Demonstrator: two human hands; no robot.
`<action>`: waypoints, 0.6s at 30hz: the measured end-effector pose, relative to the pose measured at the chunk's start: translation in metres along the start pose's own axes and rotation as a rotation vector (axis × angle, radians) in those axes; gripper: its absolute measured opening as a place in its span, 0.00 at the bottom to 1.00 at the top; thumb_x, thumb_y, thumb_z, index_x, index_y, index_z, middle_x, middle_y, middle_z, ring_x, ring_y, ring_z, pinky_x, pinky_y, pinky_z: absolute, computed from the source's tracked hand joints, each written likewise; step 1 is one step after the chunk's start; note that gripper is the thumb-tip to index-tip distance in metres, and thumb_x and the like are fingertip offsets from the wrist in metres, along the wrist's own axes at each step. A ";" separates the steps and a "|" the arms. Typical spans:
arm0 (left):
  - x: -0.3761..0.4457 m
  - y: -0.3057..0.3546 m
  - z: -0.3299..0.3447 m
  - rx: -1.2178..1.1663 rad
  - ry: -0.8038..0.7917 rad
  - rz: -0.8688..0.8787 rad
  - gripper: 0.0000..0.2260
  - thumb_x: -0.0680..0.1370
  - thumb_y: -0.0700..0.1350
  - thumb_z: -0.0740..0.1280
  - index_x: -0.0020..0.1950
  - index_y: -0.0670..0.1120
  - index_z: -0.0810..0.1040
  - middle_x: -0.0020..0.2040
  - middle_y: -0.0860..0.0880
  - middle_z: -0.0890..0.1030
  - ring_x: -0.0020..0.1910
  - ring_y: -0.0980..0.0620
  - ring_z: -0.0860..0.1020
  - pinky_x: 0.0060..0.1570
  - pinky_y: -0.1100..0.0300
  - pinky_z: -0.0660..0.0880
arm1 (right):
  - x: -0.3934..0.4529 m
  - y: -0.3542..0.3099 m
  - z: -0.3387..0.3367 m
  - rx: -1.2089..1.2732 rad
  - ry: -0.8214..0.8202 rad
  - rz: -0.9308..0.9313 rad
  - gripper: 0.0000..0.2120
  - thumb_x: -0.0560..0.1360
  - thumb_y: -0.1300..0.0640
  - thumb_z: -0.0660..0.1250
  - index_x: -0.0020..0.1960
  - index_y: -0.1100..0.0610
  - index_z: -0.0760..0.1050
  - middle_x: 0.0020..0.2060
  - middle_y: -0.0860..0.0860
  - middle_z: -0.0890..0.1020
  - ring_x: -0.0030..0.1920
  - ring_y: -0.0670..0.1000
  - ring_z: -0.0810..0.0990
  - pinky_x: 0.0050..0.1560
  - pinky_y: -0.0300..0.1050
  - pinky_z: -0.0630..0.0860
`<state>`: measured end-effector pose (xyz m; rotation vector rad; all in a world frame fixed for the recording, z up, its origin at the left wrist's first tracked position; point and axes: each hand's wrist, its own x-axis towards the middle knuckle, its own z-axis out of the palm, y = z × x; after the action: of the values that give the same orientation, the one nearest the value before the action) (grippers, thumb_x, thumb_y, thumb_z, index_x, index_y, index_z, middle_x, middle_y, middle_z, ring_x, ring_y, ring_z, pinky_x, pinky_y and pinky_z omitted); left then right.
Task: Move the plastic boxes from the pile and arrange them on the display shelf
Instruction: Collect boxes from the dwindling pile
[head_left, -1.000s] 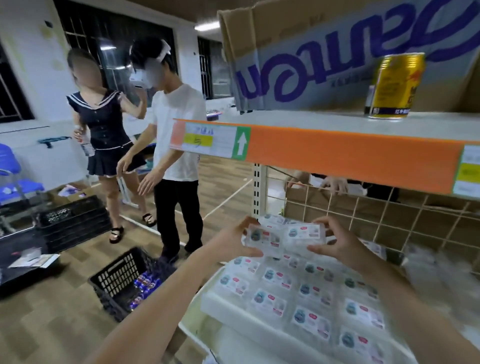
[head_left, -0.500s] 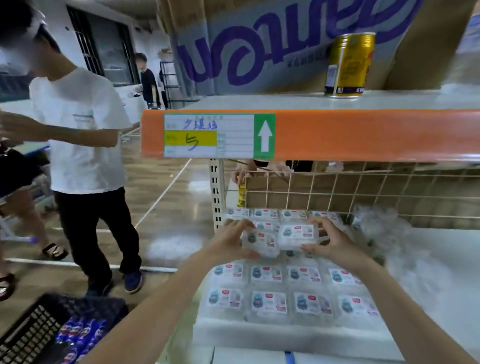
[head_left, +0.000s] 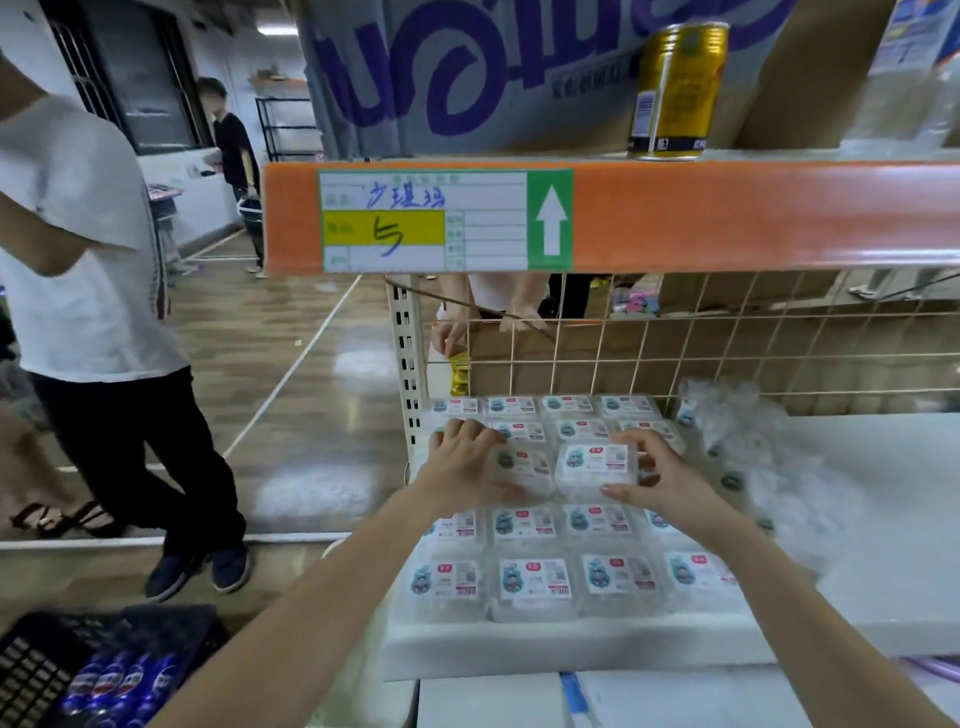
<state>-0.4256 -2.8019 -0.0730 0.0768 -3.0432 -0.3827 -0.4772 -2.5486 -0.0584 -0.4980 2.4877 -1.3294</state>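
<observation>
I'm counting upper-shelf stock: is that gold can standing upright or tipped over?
Upright. The gold can stands on its base on the top shelf, its sides vertical, beside the cardboard carton.

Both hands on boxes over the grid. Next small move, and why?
Probably lower and release: the right hand grips a plastic box sitting above the arranged rows, and the left hand holds a neighbouring box beside it, both roughly in line.

Both bare forearms reach forward, converging. Left hand (head_left: 465, 462) palm down, fingers (head_left: 470, 431) curled over a box (head_left: 522, 465). Right hand (head_left: 657, 475) grips a 2nd box (head_left: 596, 464), thumb at near edge, fingers on far edge.
</observation>
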 end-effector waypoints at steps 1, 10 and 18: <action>0.000 0.001 0.000 0.026 -0.004 -0.001 0.35 0.69 0.68 0.66 0.70 0.53 0.64 0.66 0.49 0.65 0.66 0.47 0.59 0.65 0.51 0.56 | 0.000 0.000 0.000 0.002 0.005 0.003 0.27 0.70 0.51 0.74 0.64 0.43 0.65 0.57 0.46 0.71 0.51 0.46 0.74 0.41 0.37 0.73; -0.001 0.001 -0.001 0.143 -0.001 0.016 0.36 0.70 0.70 0.63 0.73 0.52 0.62 0.64 0.49 0.66 0.65 0.47 0.60 0.64 0.51 0.58 | 0.001 0.003 -0.002 -0.042 -0.015 0.016 0.29 0.71 0.51 0.73 0.67 0.45 0.63 0.59 0.43 0.68 0.52 0.47 0.72 0.37 0.33 0.70; -0.003 -0.005 -0.009 0.129 0.014 0.104 0.24 0.73 0.62 0.64 0.68 0.56 0.69 0.64 0.53 0.70 0.64 0.50 0.62 0.61 0.53 0.59 | 0.013 0.010 -0.006 -0.084 -0.039 -0.004 0.31 0.70 0.48 0.73 0.68 0.44 0.62 0.68 0.47 0.65 0.61 0.49 0.69 0.55 0.42 0.68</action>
<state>-0.4216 -2.8082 -0.0661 -0.0705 -3.0389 -0.1780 -0.4930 -2.5442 -0.0651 -0.5427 2.5199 -1.2088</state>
